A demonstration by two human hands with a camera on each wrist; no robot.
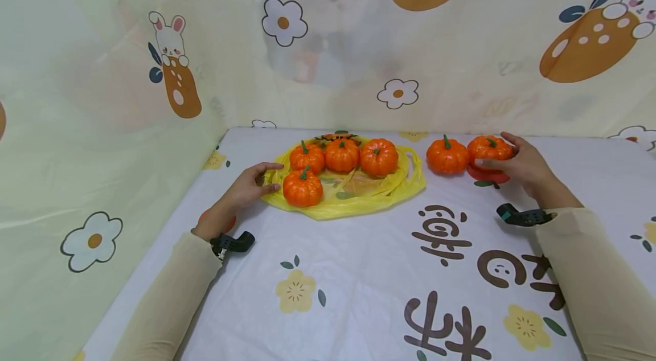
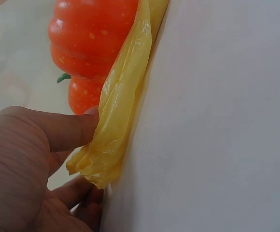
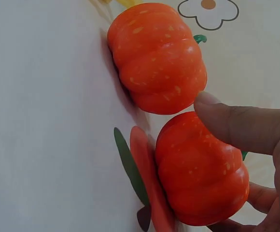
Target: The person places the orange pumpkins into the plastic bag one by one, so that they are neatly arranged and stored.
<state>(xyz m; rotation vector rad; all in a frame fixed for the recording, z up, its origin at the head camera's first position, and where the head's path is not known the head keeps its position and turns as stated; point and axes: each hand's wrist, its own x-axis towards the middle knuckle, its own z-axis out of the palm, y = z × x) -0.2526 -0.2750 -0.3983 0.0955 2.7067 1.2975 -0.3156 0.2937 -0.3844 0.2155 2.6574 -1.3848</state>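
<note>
A yellow plastic bag [image 1: 353,207] lies spread on the table with several small orange toy pumpkins [image 1: 303,188] on it. My left hand [image 1: 248,185] pinches the bag's left edge between thumb and fingers; the left wrist view shows the gathered yellow plastic [image 2: 123,111] at the thumb. To the right of the bag, two more pumpkins sit side by side. My right hand [image 1: 528,170] grips the outer pumpkin [image 1: 487,147], thumb at the near side and fingers round the far side. The other pumpkin [image 3: 157,58] stands just beside it, near the thumb tip.
A white tablecloth [image 1: 353,270] printed with flowers and brown lettering covers the table. Patterned cloth [image 1: 338,65] with rabbits and flowers hangs behind the table and along its left side. A bag handle loop [image 1: 417,173] sticks out toward the two right-hand pumpkins.
</note>
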